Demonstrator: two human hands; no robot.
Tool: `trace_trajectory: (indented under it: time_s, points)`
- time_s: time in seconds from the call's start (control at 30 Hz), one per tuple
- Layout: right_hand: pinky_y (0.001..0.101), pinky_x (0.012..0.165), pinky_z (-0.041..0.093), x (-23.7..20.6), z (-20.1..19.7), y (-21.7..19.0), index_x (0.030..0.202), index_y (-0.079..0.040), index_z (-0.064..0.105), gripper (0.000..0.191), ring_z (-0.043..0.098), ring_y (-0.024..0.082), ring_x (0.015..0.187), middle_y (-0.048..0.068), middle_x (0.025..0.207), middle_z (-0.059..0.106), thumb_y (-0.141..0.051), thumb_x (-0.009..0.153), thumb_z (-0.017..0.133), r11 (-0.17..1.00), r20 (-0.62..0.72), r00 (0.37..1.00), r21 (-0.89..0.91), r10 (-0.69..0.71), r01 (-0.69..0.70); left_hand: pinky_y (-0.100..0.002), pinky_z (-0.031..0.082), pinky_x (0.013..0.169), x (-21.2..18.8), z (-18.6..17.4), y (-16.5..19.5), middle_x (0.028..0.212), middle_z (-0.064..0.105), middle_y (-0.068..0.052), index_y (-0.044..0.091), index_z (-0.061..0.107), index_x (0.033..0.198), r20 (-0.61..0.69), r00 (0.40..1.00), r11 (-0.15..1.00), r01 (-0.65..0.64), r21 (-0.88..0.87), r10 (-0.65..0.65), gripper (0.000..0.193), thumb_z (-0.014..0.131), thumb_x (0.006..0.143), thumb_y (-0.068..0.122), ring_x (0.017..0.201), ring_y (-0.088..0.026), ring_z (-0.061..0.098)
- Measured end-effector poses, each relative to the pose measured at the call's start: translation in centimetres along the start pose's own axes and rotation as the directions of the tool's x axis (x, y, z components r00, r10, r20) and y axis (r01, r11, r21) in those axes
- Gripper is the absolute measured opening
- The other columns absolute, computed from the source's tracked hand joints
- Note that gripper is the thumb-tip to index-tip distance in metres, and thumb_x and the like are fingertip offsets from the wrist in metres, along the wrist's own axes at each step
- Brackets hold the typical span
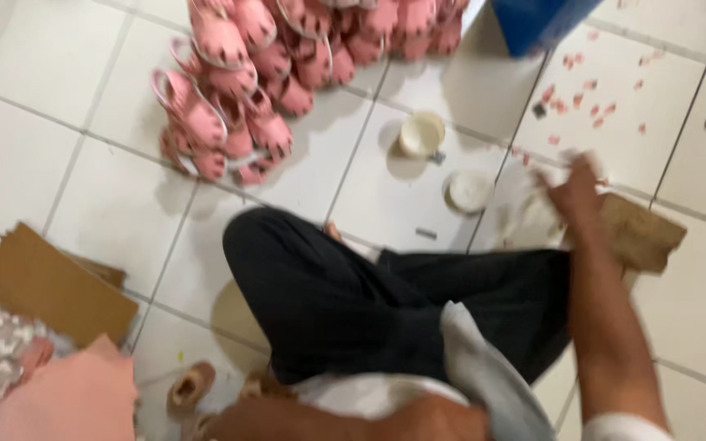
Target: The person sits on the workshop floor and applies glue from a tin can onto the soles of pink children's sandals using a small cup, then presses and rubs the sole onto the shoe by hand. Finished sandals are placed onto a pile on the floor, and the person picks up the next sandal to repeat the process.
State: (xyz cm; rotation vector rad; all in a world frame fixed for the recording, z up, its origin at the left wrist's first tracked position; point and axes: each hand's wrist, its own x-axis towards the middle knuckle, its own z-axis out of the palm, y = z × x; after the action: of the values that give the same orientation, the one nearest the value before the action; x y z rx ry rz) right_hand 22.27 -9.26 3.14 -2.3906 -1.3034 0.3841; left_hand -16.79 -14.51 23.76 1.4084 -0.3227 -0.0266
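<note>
Reaching forward, right hand (575, 192) touches blurred white sheet (533, 214), orientation unclear.

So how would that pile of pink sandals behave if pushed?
The pile of pink sandals would probably slump and scatter, since the pairs lie loosely heaped. Each looks light and flexible, with thin straps. On the smooth tiled floor they would likely slide easily.

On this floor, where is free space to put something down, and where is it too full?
Bare tiles lie left of the pink sandal pile, above the cardboard. More lie at far right, beside the brown paper. It is crowded around the two small bowls, the right hand and the pink scraps.
</note>
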Motion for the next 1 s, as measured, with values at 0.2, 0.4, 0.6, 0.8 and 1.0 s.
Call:
trace_trajectory:
  time_s: [0.2, 0.4, 0.6, 0.8, 1.0]
  points:
    - [0.0612, 0.124, 0.03, -5.3, -3.1, 9.7, 0.157, -0.005, 0.042, 0.101, 0.042, 0.045, 0.145, 0.027, 0.149, 0.049, -0.074, 0.086, 0.064, 0.916, 0.162, 0.983, -0.401, 0.082, -0.01, -0.048, 0.047, 0.101, -1.7, -0.1, -0.2, 0.123, 0.066, -0.014, 0.007, 0.066, 0.12, 0.019, 1.0, 0.997, -0.009, -0.074, 0.01, 0.047, 0.075, 0.082, 0.032, 0.119, -0.034, 0.06]
    - [0.0715, 0.11, 0.015, -12.8, -1.7, 12.1, 0.17, -0.013, 0.036, 0.09, 0.03, 0.055, 0.143, 0.023, 0.165, 0.04, -0.062, 0.098, 0.062, 0.939, -0.063, 0.993, -0.322, 0.104, -0.119, -0.049, 0.046, 0.103, -2.6, -0.9, 0.0, 0.125, 0.066, -0.015, 0.008, 0.065, 0.123, -0.006, 0.998, 0.998, 0.06, 0.016, -0.06, 0.051, 0.076, 0.08, 0.034, 0.121, -0.035, 0.058]
    - [0.0642, 0.119, 0.018, -18.2, -1.2, 14.9, 0.161, -0.007, 0.043, 0.076, 0.036, 0.046, 0.145, 0.022, 0.16, 0.045, -0.037, 0.094, 0.064, 0.93, -0.076, 0.99, -0.343, 0.115, -0.134, -0.06, 0.038, 0.103, -10.0, -7.4, -2.3, 0.133, 0.059, -0.021, 0.004, 0.062, 0.126, -0.857, 0.484, 0.095, 0.858, 0.505, 0.178, 0.069, 0.082, 0.07, 0.04, 0.128, -0.044, 0.05]
    - [0.0588, 0.127, 0.023, -21.5, -2.0, 15.4, 0.149, -0.004, 0.056, 0.052, 0.046, 0.038, 0.147, 0.02, 0.154, 0.054, -0.013, 0.098, 0.063, 0.91, 0.02, 0.989, -0.394, 0.148, -0.128, -0.049, 0.044, 0.111, -15.1, -9.7, -4.3, 0.144, 0.057, -0.021, 0.001, 0.058, 0.138, -0.936, 0.144, 0.429, 0.859, 0.28, 0.322, 0.068, 0.08, 0.088, 0.042, 0.134, -0.039, 0.053]
    - [0.0447, 0.095, 0.042, -21.9, -2.1, 4.3, 0.126, -0.003, 0.068, 0.03, 0.06, 0.033, 0.107, 0.018, 0.118, 0.066, -0.017, 0.1, 0.072, 0.973, -0.311, 0.922, 0.054, 0.23, -0.224, -0.044, 0.05, 0.103, -15.1, -12.1, -2.9, 0.126, 0.071, -0.015, 0.004, 0.072, 0.118, -0.946, 0.257, 0.519, 0.791, 0.323, 0.197, 0.048, 0.079, 0.085, 0.039, 0.119, -0.034, 0.066]
